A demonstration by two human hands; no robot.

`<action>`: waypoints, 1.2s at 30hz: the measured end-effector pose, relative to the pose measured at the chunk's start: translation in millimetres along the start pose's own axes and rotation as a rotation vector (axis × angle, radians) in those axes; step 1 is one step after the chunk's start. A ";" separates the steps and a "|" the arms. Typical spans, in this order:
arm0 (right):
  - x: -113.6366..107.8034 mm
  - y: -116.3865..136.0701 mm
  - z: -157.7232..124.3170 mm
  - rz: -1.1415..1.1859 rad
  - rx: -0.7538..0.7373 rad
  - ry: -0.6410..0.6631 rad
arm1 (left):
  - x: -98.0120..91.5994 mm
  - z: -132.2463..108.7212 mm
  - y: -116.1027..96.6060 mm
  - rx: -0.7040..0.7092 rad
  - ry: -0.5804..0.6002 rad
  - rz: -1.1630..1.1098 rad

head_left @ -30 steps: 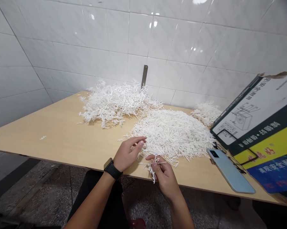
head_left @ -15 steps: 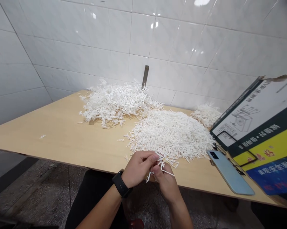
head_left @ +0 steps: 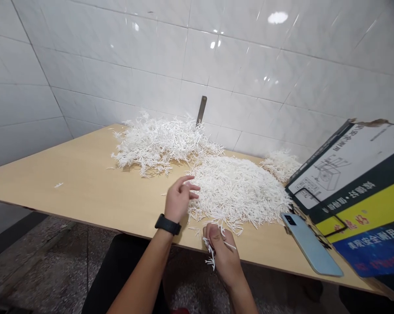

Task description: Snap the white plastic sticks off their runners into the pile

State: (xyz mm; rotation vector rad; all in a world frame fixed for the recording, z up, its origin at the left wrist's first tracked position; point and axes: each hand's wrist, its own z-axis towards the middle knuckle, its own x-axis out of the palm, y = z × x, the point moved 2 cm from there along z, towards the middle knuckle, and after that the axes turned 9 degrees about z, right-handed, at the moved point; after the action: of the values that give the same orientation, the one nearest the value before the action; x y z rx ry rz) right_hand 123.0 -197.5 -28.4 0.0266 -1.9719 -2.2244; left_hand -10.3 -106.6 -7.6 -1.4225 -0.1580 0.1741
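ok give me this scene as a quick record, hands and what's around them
left hand: open, fingers spread, at the edge of a large heap of white branched plastic strands
left wrist: black wristwatch
right hand: pinching a white branched plastic sprig
surface: light wooden tabletop
also on it: looser white plastic heap, pale blue smartphone
right side: green, yellow and blue printed cardboard box

The pale wooden tabletop (head_left: 69,192) is smooth and matt, and the white plastic sprigs (head_left: 236,192) on it look matt too. Behind it, the ceramic wall tiles (head_left: 118,74) shine, with a dull metal strip (head_left: 201,111). On its right end, a phone (head_left: 311,244) has a glossy back, beside a printed cardboard box (head_left: 347,183).
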 end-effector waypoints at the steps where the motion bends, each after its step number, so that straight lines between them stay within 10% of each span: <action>1: -2.4 -1.1 1.5 0.018 0.004 0.001 | 2.9 -1.0 1.5 0.009 0.080 0.092; 5: -11.7 3.4 6.4 0.126 -0.036 -0.037 | 11.0 -17.5 -7.5 0.163 0.191 0.332; 15: -19.8 13.8 11.8 0.050 0.003 -0.203 | 25.9 -48.0 -22.0 0.125 0.727 -0.067; 25: 10.4 21.6 -17.4 -0.084 0.018 0.160 | -10.7 -17.7 -3.2 0.117 -0.046 0.096; 31: 4.9 14.9 -11.1 0.009 0.048 0.099 | -10.2 -13.9 11.0 0.271 0.092 0.530; 36: 1.2 14.6 -5.8 0.141 0.009 0.142 | -3.6 -30.1 -9.7 0.356 0.180 0.409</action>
State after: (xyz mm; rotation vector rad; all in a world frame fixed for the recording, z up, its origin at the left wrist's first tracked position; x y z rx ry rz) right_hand 124.2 -205.0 -14.6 0.0439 -1.8495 -2.0664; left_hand -7.2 -137.8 -2.2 -1.0937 0.3035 0.3887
